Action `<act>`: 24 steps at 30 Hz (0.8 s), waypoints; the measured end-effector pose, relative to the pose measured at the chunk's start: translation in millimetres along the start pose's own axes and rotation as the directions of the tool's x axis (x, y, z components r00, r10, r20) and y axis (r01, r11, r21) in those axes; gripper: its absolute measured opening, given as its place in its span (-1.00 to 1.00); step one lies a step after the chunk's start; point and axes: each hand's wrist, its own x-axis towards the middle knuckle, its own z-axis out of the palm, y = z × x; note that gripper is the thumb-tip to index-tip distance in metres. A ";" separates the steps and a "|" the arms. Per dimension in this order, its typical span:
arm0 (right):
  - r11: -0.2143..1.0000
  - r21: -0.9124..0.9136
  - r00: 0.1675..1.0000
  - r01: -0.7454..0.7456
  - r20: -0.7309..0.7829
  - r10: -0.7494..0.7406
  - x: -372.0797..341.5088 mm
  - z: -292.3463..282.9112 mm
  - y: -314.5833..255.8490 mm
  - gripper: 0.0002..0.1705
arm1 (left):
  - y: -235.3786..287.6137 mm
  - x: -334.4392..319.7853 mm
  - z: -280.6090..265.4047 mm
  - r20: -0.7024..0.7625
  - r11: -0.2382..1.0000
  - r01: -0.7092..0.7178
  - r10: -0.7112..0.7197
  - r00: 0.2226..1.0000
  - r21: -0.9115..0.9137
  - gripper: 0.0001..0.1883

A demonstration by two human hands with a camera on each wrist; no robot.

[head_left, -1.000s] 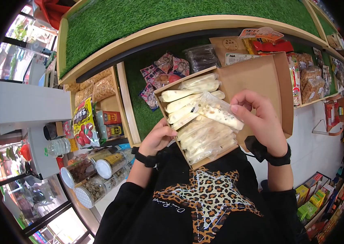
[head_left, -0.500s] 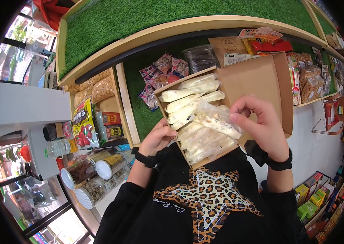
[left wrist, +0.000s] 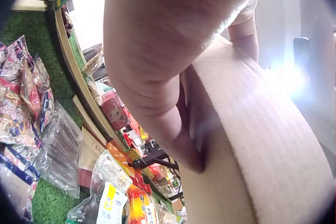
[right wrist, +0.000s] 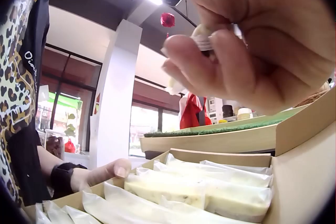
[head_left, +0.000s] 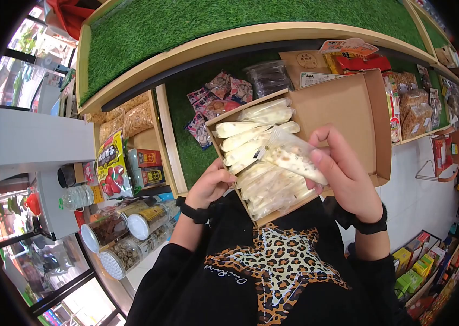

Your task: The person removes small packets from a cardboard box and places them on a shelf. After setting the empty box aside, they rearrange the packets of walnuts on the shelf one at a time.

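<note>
Right hand [head_left: 346,176] curled half-closed, I pinched slick, clear-wrapped bar [head_left: 293,155], oblong, pale, speckled, over packed bars [head_left: 236,129]; left hand [head_left: 211,183] gripped stiff cardboard box [head_left: 340,106], thumb over rim.

The box [head_left: 378,125] is brown, the bars [head_left: 273,187] at its left side cream. The shirt [head_left: 289,271] is black with a leopard-print star in orange, black and cream. The turf [head_left: 251,13] is green.

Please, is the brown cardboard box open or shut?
Open. The brown cardboard box has its plain brown lid folded back, and pale bars in clear wrappers show inside.
</note>
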 end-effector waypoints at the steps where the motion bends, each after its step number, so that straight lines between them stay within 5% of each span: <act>1: 0.999 -0.028 0.999 0.044 0.010 -0.044 0.8 -0.3 3.1 -0.81 | -0.2 0.1 -0.6 -0.003 1.000 0.004 -0.004 1.000 -0.003 -0.27; 2: 0.999 -0.028 0.999 0.044 0.011 -0.043 2.7 0.3 7.7 -0.81 | -0.7 0.3 -1.1 -0.004 1.000 0.003 -0.003 1.000 -0.003 -0.27; 4: 0.886 -0.280 0.927 0.371 0.051 -0.372 6.1 1.6 16.1 -0.75 | -1.6 0.6 -1.7 0.006 1.000 -0.006 0.006 1.000 0.002 -0.27; 8: 0.881 -0.369 0.955 0.297 0.105 -0.278 0.5 -2.0 4.6 -0.73 | 0.0 -0.1 -0.1 0.014 1.000 0.004 -0.004 1.000 -0.002 -0.27; 24: 0.720 -0.586 0.918 0.372 0.118 -0.378 -5.9 6.3 -2.2 -0.83 | -2.0 -2.0 -1.6 0.006 1.000 -0.006 0.006 1.000 0.001 -0.30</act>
